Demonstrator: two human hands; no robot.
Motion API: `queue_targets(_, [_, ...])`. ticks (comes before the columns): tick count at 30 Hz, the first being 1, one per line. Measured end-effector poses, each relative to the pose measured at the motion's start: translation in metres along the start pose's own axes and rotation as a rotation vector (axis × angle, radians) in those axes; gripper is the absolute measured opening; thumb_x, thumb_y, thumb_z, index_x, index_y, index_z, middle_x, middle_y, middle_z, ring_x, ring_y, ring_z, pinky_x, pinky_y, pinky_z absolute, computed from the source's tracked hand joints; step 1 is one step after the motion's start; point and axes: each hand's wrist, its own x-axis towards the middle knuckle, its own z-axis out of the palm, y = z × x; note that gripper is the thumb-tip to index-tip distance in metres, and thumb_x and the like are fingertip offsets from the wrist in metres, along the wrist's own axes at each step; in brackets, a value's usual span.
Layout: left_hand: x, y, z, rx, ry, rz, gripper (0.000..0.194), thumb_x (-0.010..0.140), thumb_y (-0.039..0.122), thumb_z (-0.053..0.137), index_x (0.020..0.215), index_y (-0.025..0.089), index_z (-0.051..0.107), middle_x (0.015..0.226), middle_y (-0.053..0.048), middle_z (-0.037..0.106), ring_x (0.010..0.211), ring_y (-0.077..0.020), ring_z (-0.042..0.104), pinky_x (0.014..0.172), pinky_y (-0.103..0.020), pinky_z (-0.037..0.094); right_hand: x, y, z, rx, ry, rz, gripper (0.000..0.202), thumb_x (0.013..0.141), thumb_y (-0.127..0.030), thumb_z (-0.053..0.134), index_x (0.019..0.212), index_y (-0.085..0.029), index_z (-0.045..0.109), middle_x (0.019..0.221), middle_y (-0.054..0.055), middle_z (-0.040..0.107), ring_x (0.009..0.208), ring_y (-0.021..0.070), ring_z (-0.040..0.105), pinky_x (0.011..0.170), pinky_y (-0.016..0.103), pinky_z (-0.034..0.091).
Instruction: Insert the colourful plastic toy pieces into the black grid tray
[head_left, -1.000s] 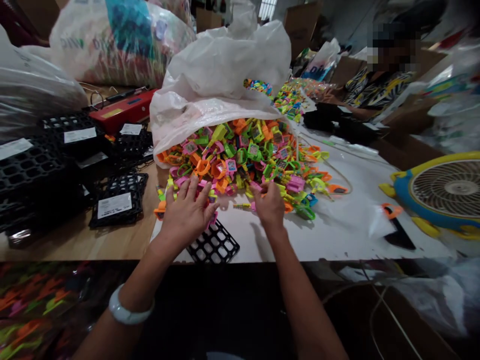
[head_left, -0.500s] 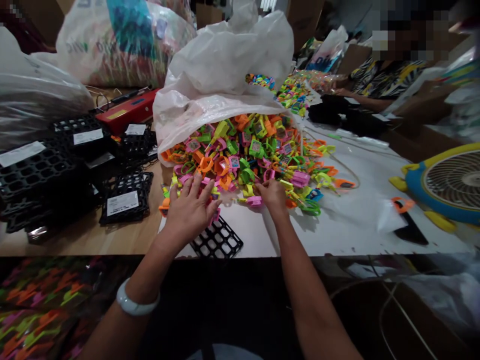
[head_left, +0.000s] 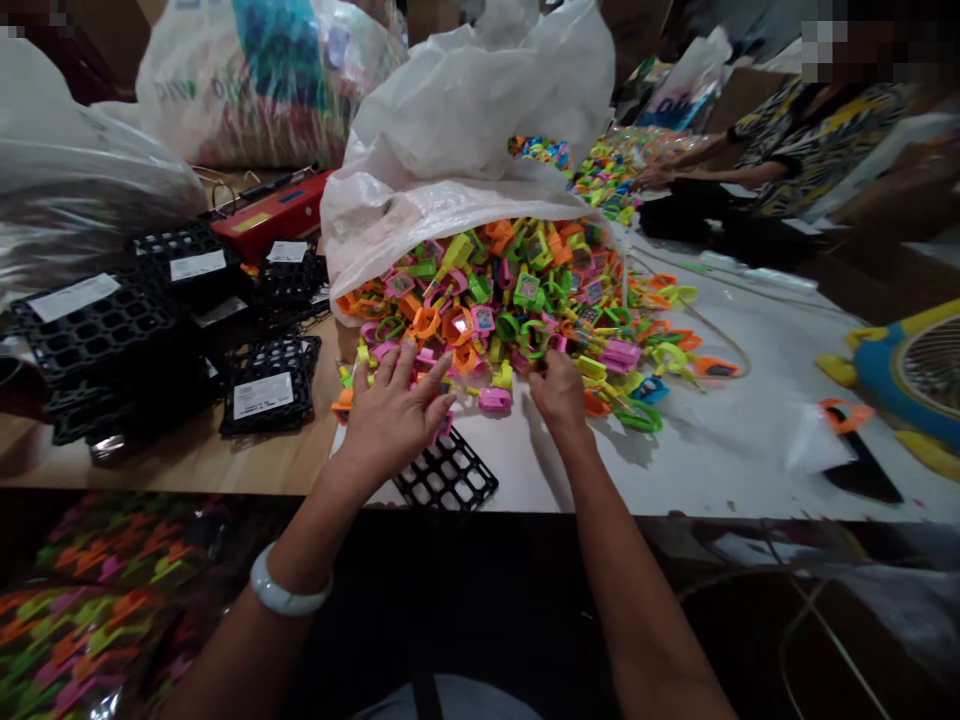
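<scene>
A heap of small bright plastic toy watches (head_left: 529, 290), pink, green, orange and yellow, spills from a white plastic bag (head_left: 465, 130). My left hand (head_left: 397, 405) lies over the heap's front left edge, palm down with fingers spread. Under and beside it is a black plastic grid tray (head_left: 457, 470), partly hidden by that hand. At the heap's front, my right hand (head_left: 561, 395) has its fingers bent together among the pieces; whatever they grip is hidden. A pink toy watch (head_left: 495, 400) rests on the white surface between my hands.
Black grid trays with white labels (head_left: 97, 330) are stacked at left, by a red box (head_left: 274, 215). Full plastic bags (head_left: 262, 90) stand behind. A blue and yellow fan (head_left: 907, 370) is at right. Another person's hands (head_left: 660, 175) work at the far right.
My view has shifted, so the table scene sits slightly further right. My right hand's fingers have moved from their pinch beside the pink toy watch to the pieces just right of it. My left hand stays spread.
</scene>
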Motion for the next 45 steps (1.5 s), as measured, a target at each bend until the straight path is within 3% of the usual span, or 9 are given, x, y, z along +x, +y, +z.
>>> queue_targets(2, [0.000,0.000,-0.001,0.004,0.003,0.020,0.051,0.103,0.052,0.034,0.153,0.040,0.037,0.163,-0.011,0.033,0.147,-0.0363,0.034,0.113,-0.066,0.027,-0.016,-0.007,-0.001,0.303,-0.043,0.057,0.026,0.083,-0.042,0.062,0.092,-0.017,0.064,0.081,0.008,0.068,0.076,0.0227,0.064,0.074,0.037,0.052])
queue_targets(5, [0.000,-0.001,-0.001,0.020,-0.007,0.015,0.050,0.103,0.052,0.033,0.151,0.040,0.040,0.163,-0.011,0.033,0.147,-0.0367,0.034,0.113,-0.066,0.028,-0.050,-0.025,0.008,0.766,-0.383,0.084,0.041,0.075,-0.055,0.069,0.092,-0.018,0.065,0.076,0.005,0.070,0.069,0.0207,0.065,0.067,0.035,0.055])
queue_targets(8, [0.000,0.000,-0.002,0.027,-0.009,-0.003,0.052,0.103,0.053,0.034,0.152,0.038,0.039,0.163,-0.012,0.033,0.148,-0.0373,0.033,0.115,-0.067,0.025,-0.074,-0.044,0.028,0.874,-0.567,0.035,0.036,0.076,-0.050,0.067,0.092,-0.018,0.066,0.080,0.004,0.072,0.072,0.0191,0.065,0.068,0.032,0.054])
queue_targets(25, [0.001,0.000,0.000,-0.012,0.003,0.001,0.052,0.102,0.053,0.036,0.152,0.036,0.041,0.164,-0.011,0.029,0.151,-0.0394,0.026,0.116,-0.069,0.018,-0.088,-0.045,0.057,0.544,-0.329,-0.306,0.025,0.081,-0.018,0.050,0.102,-0.021,0.064,0.097,0.008,0.072,0.089,0.0236,0.067,0.078,0.036,0.054])
queue_targets(29, [0.006,0.006,-0.003,-0.033,0.029,0.132,0.048,0.103,0.049,0.038,0.150,0.040,0.043,0.165,-0.007,0.029,0.153,-0.0405,0.018,0.115,-0.075,0.009,-0.088,-0.047,0.056,0.474,-0.366,-0.334,0.028,0.077,-0.010,0.049,0.097,-0.021,0.065,0.098,0.008,0.071,0.091,0.0229,0.065,0.081,0.035,0.054])
queue_targets(32, [0.010,0.008,-0.001,-0.059,0.017,0.236,0.045,0.104,0.047,0.035,0.146,0.040,0.049,0.160,-0.004,0.040,0.151,-0.0361,0.025,0.118,-0.070,0.008,-0.085,-0.045,0.049,0.459,-0.425,-0.340,0.025,0.079,-0.011,0.049,0.095,-0.020,0.066,0.093,0.006,0.072,0.086,0.0215,0.064,0.078,0.033,0.053])
queue_targets(36, [0.011,0.007,0.003,-0.055,0.019,0.185,0.044,0.104,0.047,0.033,0.140,0.035,0.056,0.158,-0.005,0.043,0.151,-0.0355,0.026,0.118,-0.069,0.014,-0.078,-0.041,0.043,0.454,-0.370,-0.389,0.028,0.086,-0.018,0.051,0.110,-0.019,0.065,0.096,0.007,0.072,0.086,0.0211,0.064,0.079,0.033,0.053])
queue_targets(40, [0.009,0.006,0.004,-0.045,0.024,0.184,0.045,0.104,0.046,0.035,0.146,0.038,0.049,0.162,-0.009,0.035,0.151,-0.0369,0.025,0.116,-0.070,0.017,-0.075,-0.040,0.041,0.242,-0.304,-0.403,0.035,0.092,-0.017,0.045,0.124,-0.018,0.059,0.113,0.012,0.069,0.098,0.0233,0.063,0.084,0.036,0.051])
queue_targets(45, [0.009,0.006,0.001,-0.049,-0.002,0.231,0.041,0.104,0.045,0.036,0.141,0.040,0.054,0.159,-0.007,0.040,0.152,-0.0368,0.024,0.116,-0.071,0.016,-0.082,-0.033,0.027,-0.032,-0.307,-0.309,0.021,0.094,-0.024,0.055,0.115,-0.021,0.061,0.104,0.010,0.067,0.089,0.0230,0.063,0.071,0.030,0.047])
